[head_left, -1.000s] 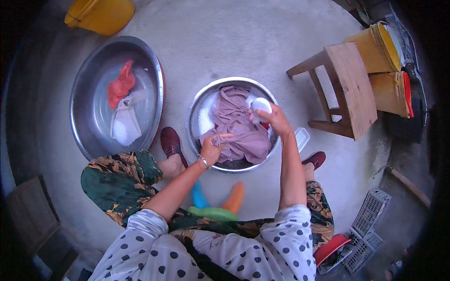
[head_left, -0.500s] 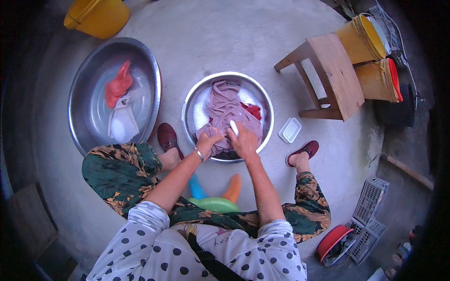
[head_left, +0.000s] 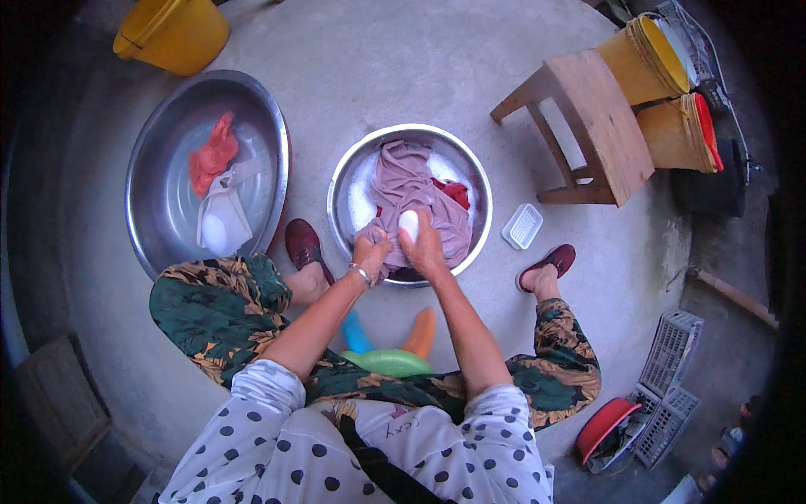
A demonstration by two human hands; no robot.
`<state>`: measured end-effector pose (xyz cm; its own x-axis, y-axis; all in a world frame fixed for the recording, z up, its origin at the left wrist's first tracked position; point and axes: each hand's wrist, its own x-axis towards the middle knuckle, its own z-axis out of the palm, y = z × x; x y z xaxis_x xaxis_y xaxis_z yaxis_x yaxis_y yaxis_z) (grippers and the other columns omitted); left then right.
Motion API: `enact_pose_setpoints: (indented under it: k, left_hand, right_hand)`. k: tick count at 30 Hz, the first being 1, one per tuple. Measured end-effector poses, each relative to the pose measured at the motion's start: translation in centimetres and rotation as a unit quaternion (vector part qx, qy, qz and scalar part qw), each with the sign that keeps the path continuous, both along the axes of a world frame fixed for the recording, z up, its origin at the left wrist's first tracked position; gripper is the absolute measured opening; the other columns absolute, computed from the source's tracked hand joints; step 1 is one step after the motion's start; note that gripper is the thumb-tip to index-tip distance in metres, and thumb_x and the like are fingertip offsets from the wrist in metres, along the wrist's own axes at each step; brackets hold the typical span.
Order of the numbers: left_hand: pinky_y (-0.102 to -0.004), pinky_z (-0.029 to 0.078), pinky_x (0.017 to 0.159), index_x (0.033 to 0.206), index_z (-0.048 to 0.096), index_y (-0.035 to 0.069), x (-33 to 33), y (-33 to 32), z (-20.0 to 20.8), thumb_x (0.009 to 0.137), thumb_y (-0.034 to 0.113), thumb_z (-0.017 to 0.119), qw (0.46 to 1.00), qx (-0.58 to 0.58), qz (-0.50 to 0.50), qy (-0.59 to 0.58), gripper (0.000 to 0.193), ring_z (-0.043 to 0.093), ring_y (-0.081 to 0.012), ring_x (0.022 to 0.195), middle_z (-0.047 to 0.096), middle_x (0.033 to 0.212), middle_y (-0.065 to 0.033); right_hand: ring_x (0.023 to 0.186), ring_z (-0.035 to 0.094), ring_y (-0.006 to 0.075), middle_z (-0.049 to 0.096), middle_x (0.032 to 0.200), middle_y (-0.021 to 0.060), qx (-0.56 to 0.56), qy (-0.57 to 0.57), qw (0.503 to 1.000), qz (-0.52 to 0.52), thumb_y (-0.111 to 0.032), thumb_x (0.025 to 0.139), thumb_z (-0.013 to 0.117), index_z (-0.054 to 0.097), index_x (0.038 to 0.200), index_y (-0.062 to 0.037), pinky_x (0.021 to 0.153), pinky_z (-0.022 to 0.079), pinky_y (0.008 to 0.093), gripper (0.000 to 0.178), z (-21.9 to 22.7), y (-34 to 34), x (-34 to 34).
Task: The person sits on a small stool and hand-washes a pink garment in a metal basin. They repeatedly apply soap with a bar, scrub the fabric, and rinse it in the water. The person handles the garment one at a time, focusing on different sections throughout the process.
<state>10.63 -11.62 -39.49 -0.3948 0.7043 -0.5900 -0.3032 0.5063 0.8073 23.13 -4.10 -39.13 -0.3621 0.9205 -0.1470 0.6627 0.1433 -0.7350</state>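
A round metal basin (head_left: 342,160) stands on the floor in front of me, holding a wet mauve garment (head_left: 403,178) and a red cloth (head_left: 454,192). At its near side my left hand (head_left: 372,254) is closed on a bunched edge of the mauve garment. My right hand (head_left: 426,245) grips a white bar of soap (head_left: 409,224), held against the same garment just right of the left hand. Darker cloth lies under the hands, mostly hidden.
A larger metal basin (head_left: 134,181) at left holds a coral cloth (head_left: 213,155) and a white garment (head_left: 223,220). On the right are a white soap dish (head_left: 522,226), a wooden stool (head_left: 600,126) and yellow buckets (head_left: 646,63). A colourful plastic stool (head_left: 390,363) is beneath me.
The soap has turned so its broad face shows, and my right hand has shifted slightly left. My left hand has drawn a little back from it, still holding the mauve garment.
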Motion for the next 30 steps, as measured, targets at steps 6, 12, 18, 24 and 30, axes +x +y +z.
enact_pose_setpoints:
  k: [6, 12, 18, 24, 30]
  left_hand:
    - [-0.0238, 0.035, 0.052, 0.065, 0.046, 0.009, -0.4, -0.6, 0.8, 0.064, -0.002, 0.056, 0.999, 0.017, -0.038, 0.029, 0.014, 0.042, -0.0076, 0.056, 0.045, 0.062, 0.0037]
    - [-0.0241, 0.036, 0.054, 0.063, 0.047, 0.007, -0.2, 0.1, 0.7, 0.065, -0.001, 0.056, 0.997, 0.006, -0.052, 0.048, 0.012, 0.042, -0.0081, 0.057, 0.045, 0.061, 0.0029]
    - [-0.0239, 0.036, 0.055, 0.062, 0.047, 0.006, -0.4, 0.2, 0.9, 0.064, -0.003, 0.056, 0.996, 0.029, -0.059, 0.063, 0.013, 0.042, -0.0083, 0.058, 0.045, 0.061, 0.0024]
    - [-0.0225, 0.036, 0.053, 0.063, 0.046, 0.007, -0.5, 0.7, 1.4, 0.062, -0.006, 0.055, 0.999, -0.009, -0.031, 0.012, 0.016, 0.043, -0.0078, 0.059, 0.046, 0.063, 0.0020]
    - [-0.0227, 0.038, 0.061, 0.072, 0.049, 0.007, -1.6, 1.4, 0.2, 0.065, 0.000, 0.055, 0.998, 0.020, -0.012, -0.059, 0.011, 0.047, -0.0097, 0.066, 0.050, 0.069, 0.0000]
  right_hand:
    - [0.072, 0.056, 0.0426, 0.058, 0.080, 0.0251, -0.030, -0.169, 0.984, -0.042, -0.022, 0.078, 0.054, 0.041, 0.104, -0.0051, 0.062, 0.043, 0.0489, 0.033, -3.3, 1.9, 1.7]
    - [0.074, 0.057, 0.0424, 0.057, 0.084, 0.0262, -0.067, -0.103, 0.991, 0.052, -0.023, 0.077, 0.053, 0.040, 0.109, -0.0058, 0.064, 0.044, 0.0487, 0.039, -2.7, 0.3, -0.1]
    - [0.078, 0.056, 0.0420, 0.057, 0.084, 0.0252, -0.010, -0.122, 0.991, -0.044, -0.018, 0.076, 0.052, 0.040, 0.110, -0.0060, 0.066, 0.043, 0.0491, 0.038, -2.2, 2.2, 1.7]
    - [0.085, 0.054, 0.0421, 0.056, 0.090, 0.0257, -0.096, -0.100, 0.990, -0.009, -0.018, 0.076, 0.054, 0.038, 0.113, -0.0072, 0.071, 0.042, 0.0475, 0.041, -3.1, 0.9, 1.5]
    - [0.087, 0.056, 0.0373, 0.057, 0.094, 0.0226, -0.057, -0.102, 0.990, -0.073, -0.025, 0.075, 0.059, 0.045, 0.109, -0.0051, 0.077, 0.042, 0.0430, 0.042, -1.2, 4.4, 2.9]
